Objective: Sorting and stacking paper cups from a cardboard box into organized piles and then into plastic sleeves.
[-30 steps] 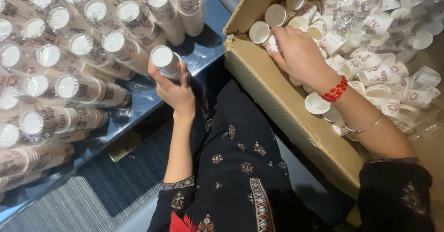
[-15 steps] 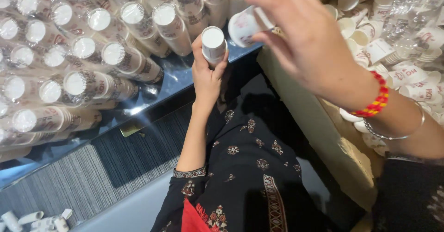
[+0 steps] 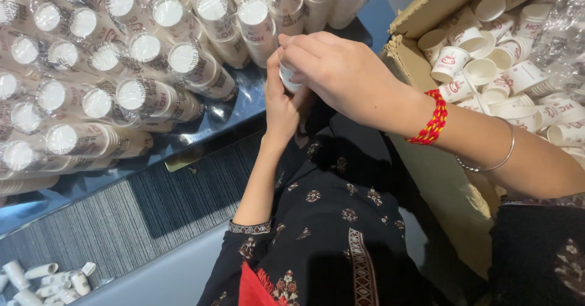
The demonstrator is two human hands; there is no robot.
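Fingers of both hands close around a small paper cup (image 3: pixel 289 77), held up between the stacked cups (image 3: pixel 152 92) on the shelf and the box (image 3: pixel 426 13) of loose ones. Her left hand (image 3: pixel 279 108) cradles it from below; her right hand (image 3: pixel 338 71) pinches over its top (possibly fitting another cup on, though that is hidden). Light, thin-walled and easily crushed, it is best gripped gently round the rim.

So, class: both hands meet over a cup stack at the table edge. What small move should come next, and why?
Probably press the cup down until it seats. The right hand covers the top of the stack that the left hand holds upright, so the cup looks only partly nested; how deep is hidden.
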